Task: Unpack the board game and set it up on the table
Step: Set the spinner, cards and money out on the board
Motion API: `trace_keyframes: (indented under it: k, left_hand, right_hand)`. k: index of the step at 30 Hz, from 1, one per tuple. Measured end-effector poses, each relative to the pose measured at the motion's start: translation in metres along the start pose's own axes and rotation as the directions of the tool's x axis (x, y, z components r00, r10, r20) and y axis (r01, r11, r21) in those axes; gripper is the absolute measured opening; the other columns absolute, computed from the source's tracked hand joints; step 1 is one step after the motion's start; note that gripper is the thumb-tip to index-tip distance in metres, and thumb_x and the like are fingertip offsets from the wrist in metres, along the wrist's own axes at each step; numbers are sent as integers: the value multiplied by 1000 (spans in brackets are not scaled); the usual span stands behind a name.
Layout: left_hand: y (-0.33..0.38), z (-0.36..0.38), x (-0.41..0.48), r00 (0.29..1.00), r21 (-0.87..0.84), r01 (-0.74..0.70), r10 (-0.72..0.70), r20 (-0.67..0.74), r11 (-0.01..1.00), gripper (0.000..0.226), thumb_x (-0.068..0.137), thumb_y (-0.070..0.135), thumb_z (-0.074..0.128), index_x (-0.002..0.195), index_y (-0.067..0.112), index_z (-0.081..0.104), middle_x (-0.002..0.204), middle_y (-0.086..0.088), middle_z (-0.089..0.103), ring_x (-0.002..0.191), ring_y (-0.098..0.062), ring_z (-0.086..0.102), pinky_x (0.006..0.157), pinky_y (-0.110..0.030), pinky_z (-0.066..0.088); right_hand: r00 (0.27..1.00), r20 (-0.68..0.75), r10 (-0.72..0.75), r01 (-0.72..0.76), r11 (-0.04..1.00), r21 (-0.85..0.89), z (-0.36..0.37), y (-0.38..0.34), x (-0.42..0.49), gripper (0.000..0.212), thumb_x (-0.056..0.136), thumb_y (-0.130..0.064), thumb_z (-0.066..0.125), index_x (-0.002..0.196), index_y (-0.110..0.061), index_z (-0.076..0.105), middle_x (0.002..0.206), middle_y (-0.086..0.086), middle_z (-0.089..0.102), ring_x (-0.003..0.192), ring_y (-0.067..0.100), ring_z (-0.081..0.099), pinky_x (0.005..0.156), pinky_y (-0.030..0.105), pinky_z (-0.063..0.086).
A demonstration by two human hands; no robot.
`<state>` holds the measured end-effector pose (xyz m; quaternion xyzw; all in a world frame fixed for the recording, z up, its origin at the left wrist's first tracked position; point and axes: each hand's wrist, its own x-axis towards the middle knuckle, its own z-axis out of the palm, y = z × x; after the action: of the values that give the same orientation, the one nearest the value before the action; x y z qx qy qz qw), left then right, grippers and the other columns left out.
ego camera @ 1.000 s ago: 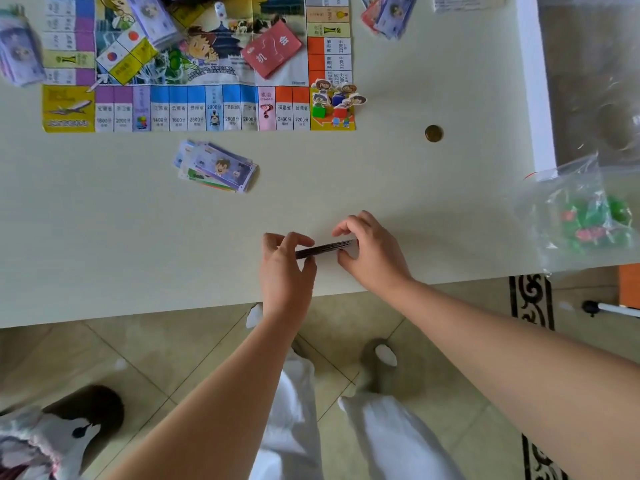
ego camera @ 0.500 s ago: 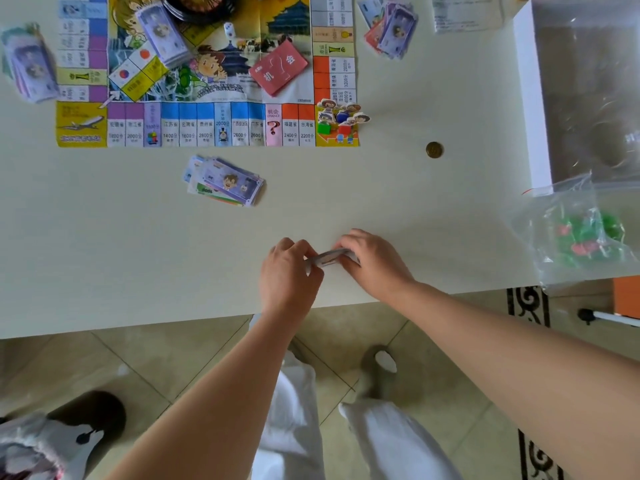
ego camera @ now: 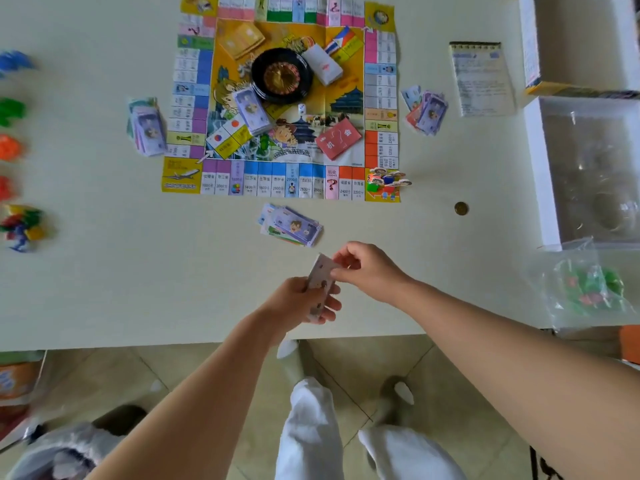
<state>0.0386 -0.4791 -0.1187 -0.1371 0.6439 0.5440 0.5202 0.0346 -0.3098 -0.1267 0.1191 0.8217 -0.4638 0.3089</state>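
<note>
A: Both hands are on the stack of notes (ego camera: 320, 277), held just above the near edge of the table (ego camera: 104, 271), right in front of the person.
B: The left hand (ego camera: 299, 301) cradles it from below, fingers (ego camera: 331, 303) curled round the lower end. The right hand (ego camera: 369, 268) pinches the upper end between thumb and fingertips.
A: So both sets of fingers are clamped on that one stack, and it's tilted, top end leaning toward the board (ego camera: 263, 181).
B: Just beyond it, a fanned pile of notes (ego camera: 291, 228) lies flat on the table, between the hands and the board.
A: The board is spread open. A black wheel (ego camera: 281, 75) sits in the middle, with a white deck (ego camera: 322, 64) at its upper right and yellow cards (ego camera: 242, 38) up to its left.
B: Red cards (ego camera: 337, 138) lie lower right of the wheel, a bundle of notes (ego camera: 251, 110) lower left, and a small die (ego camera: 302, 107) between them.
A: Pawns (ego camera: 386, 181) crowd the near right corner square.
B: More notes on either side, off the board: a left heap (ego camera: 145, 126) and a right heap (ego camera: 426, 110).
A: A coin (ego camera: 461, 208) sits alone to the right of the pawns, and there's a leaflet (ego camera: 483, 77) further back.
B: Far right, there's an open box tray (ego camera: 540, 174), and a clear bag (ego camera: 585, 285) of green and red bits at the table's near corner.
A: Along the far left edge, blurred coloured pieces (ego camera: 22, 226) sit in separate clumps, one behind the other. I can't tell what they are.
</note>
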Motion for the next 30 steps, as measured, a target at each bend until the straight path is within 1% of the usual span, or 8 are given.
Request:
trace_keyframes:
  k: [5,9,13,18,22,25,28,30]
  left_hand:
    - [1,-37,-16,994,-47,26,-21,109,999,26,93,4,46,113,5,63,104,-10,73,93,-23,69,85,-32,54]
    - [4,-49,-16,999,-186,10,0,53,982,24,94,-1,46,112,0,63,102,-15,72,85,-24,68,83,-36,55]
    - [7,-50,-5,1000,-155,-2,3,6,988,24,94,0,46,110,4,63,100,-12,73,83,-22,69,83,-36,55]
    - [12,-50,8,996,-199,4,-23,-91,980,24,94,2,46,108,5,64,95,-9,73,78,-18,67,77,-32,56]
    - [22,-53,18,986,-249,12,-53,-158,968,20,95,6,48,107,4,64,92,-9,73,71,-17,66,68,-28,55]
    - [32,-59,25,966,-316,1,-83,-247,949,19,93,3,49,104,6,65,91,-11,73,67,-17,65,64,-26,55]
    - [38,-68,33,922,-326,20,-144,-359,945,23,91,-1,46,97,9,66,84,-9,71,62,-17,63,60,-24,53]
    - [40,-74,39,879,-370,15,-189,-438,929,24,91,-3,43,94,7,65,82,-10,68,62,-19,60,60,-26,51]
  right_hand:
    - [986,161,50,-59,997,56,10,-33,10,9,86,-15,69,93,-15,65,87,-3,66,80,8,60,78,26,50]
    - [993,108,53,-64,993,104,17,-45,23,13,85,-18,71,95,-18,63,89,2,69,83,12,63,76,26,51]
    - [1000,0,-4,4,998,57,18,-46,35,13,82,-20,74,86,-11,65,84,5,68,79,16,62,72,30,53]
    - [996,84,-34,34,999,0,11,-46,55,10,87,-16,69,89,-6,68,78,-2,65,70,7,57,65,21,45]
    - [998,53,-32,34,999,-35,3,-48,72,6,86,-15,69,89,-12,64,76,0,65,66,8,59,62,20,46]
    - [998,-49,34,-35,999,-20,-3,-42,86,9,88,-17,66,91,-10,63,79,-4,61,69,5,55,62,17,43]
    - [970,-154,186,-177,982,72,-7,-33,102,11,88,-19,64,94,-10,63,85,-2,61,76,10,55,67,21,44]
    - [934,-176,310,-280,943,177,-4,-28,111,9,88,-18,64,92,-10,61,84,4,63,67,14,56,62,24,46]
